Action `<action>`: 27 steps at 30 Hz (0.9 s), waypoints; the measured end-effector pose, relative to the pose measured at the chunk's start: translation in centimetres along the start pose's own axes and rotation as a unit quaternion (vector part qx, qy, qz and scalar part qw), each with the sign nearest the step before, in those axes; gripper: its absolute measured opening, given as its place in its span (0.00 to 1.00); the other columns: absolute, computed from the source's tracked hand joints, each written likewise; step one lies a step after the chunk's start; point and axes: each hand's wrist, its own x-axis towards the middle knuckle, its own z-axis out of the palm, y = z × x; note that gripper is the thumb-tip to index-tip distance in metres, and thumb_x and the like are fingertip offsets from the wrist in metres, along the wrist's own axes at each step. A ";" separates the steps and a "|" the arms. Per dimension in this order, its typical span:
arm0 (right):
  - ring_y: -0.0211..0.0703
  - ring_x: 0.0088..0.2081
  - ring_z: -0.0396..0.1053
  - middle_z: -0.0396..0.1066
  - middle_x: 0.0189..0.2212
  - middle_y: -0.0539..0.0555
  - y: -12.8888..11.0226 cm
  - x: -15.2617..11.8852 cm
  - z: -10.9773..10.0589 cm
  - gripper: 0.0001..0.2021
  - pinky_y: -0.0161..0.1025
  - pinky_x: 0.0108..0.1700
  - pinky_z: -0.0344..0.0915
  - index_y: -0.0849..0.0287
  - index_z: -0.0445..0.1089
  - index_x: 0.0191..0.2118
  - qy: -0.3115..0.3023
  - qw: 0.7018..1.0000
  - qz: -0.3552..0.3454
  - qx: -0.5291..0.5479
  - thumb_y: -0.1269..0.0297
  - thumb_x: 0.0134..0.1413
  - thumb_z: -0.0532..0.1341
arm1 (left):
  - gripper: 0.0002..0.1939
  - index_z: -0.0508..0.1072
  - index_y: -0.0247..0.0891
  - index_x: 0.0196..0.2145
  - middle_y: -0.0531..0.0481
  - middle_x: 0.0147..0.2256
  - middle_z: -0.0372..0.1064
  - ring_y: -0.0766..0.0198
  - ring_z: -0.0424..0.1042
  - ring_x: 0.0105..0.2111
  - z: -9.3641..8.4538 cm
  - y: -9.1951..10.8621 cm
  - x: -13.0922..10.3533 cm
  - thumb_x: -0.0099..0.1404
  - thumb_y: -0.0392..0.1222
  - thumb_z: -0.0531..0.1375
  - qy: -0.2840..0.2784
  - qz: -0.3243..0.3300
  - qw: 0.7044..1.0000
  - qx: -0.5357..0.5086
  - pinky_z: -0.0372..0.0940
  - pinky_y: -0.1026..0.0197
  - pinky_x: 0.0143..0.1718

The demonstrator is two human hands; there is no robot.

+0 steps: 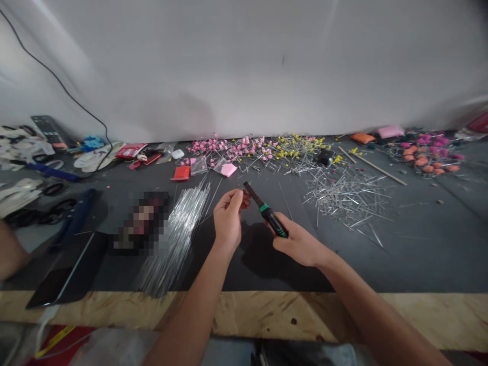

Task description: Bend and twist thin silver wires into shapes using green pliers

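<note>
The single view looks from the person's head, forward and down over the dark grey worktop (419,259). The pale grey wall (244,66) fills its far side.

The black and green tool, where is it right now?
In the head view, the tool is in the right hand, near the middle, with its metal end close to the left hand's fingers.

Left side: phone (48,131) near wall (244,61); dark cable (57,78) down wall; tablet (63,279) across counter's (419,249) near edge.
</note>
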 end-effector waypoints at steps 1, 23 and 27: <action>0.36 0.30 0.53 0.53 0.27 0.46 -0.1 0.0 0.1 0.08 0.34 0.33 0.52 0.57 0.55 0.30 0.000 1.000 -0.002 -0.006 0.75 0.41 0.51 | 0.07 0.71 0.34 0.28 0.51 0.24 0.68 0.71 0.66 0.23 0.0 0.0 -0.1 0.53 0.40 0.61 0.000 -0.005 1.000 0.004 0.61 0.67 0.27; 0.38 0.32 0.55 0.55 0.31 0.48 0.0 0.2 0.9 0.08 0.37 0.36 0.55 0.57 0.57 0.31 0.023 0.999 -0.022 -0.032 0.74 0.40 0.51 | 0.07 0.70 0.35 0.25 0.54 0.20 0.65 0.73 0.62 0.20 -0.5 -0.6 0.4 0.51 0.41 0.62 0.032 -0.004 0.999 0.020 0.57 0.68 0.23; 0.38 0.32 0.55 0.55 0.31 0.48 0.1 0.3 1.1 0.09 0.36 0.35 0.54 0.57 0.58 0.32 0.040 0.999 -0.003 -0.016 0.74 0.40 0.51 | 0.09 0.71 0.35 0.28 0.52 0.24 0.68 0.71 0.66 0.24 -0.8 -1.0 0.4 0.53 0.44 0.62 0.021 0.019 0.999 0.044 0.61 0.66 0.28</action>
